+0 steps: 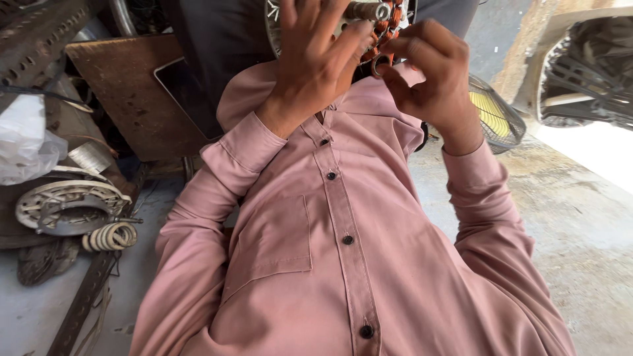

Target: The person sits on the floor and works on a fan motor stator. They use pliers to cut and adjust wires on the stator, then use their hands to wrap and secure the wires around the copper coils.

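Both of my arms are in pink sleeves and rise across a pink buttoned shirt [343,250] that fills the middle of the view. My left hand [316,62] lies with fingers spread on a round fan motor [386,23] with copper windings and a steel shaft end, at the top edge. My right hand [428,82] is just right of it, thumb and fingers pinched on a small metal ring [381,64] held close under the motor. Most of the motor is hidden behind my hands and cut off by the frame.
A wire fan guard with a yellow part [496,120] lies on the concrete floor at the right, and a tyre [587,72] stands beyond it. At the left are a round metal housing [66,207], a wire coil [112,236], a white plastic bag [26,142] and a brown board [128,92].
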